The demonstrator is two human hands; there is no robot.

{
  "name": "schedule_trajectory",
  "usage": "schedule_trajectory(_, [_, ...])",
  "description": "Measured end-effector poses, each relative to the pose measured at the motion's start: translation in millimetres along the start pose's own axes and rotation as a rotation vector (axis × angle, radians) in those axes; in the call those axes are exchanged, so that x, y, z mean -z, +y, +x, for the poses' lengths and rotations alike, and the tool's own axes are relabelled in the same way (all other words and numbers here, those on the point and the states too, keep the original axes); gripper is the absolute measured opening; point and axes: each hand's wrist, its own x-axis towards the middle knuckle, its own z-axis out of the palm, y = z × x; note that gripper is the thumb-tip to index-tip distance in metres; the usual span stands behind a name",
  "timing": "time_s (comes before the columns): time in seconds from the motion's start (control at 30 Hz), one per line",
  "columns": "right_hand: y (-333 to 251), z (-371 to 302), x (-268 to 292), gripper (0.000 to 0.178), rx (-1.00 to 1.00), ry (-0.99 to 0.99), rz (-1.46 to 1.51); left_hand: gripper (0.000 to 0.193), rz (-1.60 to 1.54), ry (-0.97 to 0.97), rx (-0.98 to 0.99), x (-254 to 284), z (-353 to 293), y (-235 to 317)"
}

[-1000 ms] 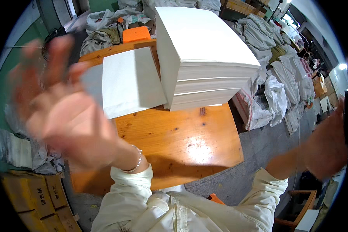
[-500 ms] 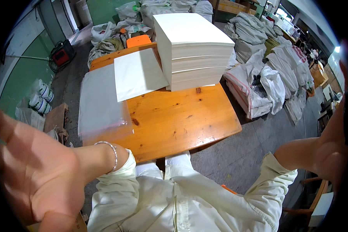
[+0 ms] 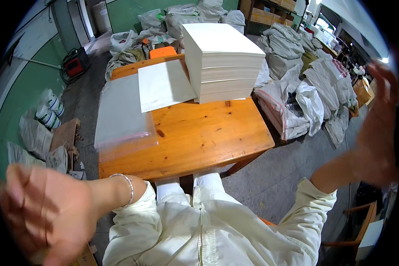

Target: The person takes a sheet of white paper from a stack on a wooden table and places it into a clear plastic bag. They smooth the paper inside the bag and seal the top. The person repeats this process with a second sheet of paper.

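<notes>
My left hand (image 3: 53, 213) is raised at the lower left, palm turned up and fingers somewhat bent, with nothing in it. A beaded bracelet (image 3: 131, 188) circles that wrist. At the right rim my right hand (image 3: 377, 133) is lifted, partly dark and blurred, its fingers apart and no object visible in it. Both hands are away from the wooden table (image 3: 199, 133) before me. On it stands a tall stack of white sheets (image 3: 230, 77). A single pale sheet (image 3: 164, 88) lies left of the stack, overlapping clear plastic bags (image 3: 119, 115) spread flat along the left side.
White and grey sacks (image 3: 288, 106) are heaped right of and behind the table. An orange stool (image 3: 162, 52) stands behind it. Left are white buckets (image 3: 48, 116), a board (image 3: 64, 137) and a black-and-red machine (image 3: 75, 64). A wooden chair (image 3: 363, 226) sits at lower right.
My left hand has dropped slightly and its fingers have bent more. My right hand has swung so that its fingers show, pointing up. The things on the table have stayed put.
</notes>
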Motion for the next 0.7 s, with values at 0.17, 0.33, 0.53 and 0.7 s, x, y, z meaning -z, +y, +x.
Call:
schedule_trajectory(0.17, [75, -14, -134, 0.049, -0.388, -0.314, -0.033, 0.030, 0.118, 0.023, 0.467, -5, -79, -57])
schedule_trajectory(0.33, [175, -96, -202, 0.049, -0.506, -0.559, -0.203, 0.029, 0.055, -0.255, 1.245, -24, -182, -156])
schedule_trajectory(0.53, [312, -228, -185, 0.063, -1.301, 0.077, 0.072, 0.058, 0.137, -0.405, 1.726, -8, -296, -219])
schedule_trajectory(0.7, [323, -311, -196, 0.095, -1.723, 0.226, 0.482, 0.065, -0.017, -0.100, 1.940, -26, -377, -254])
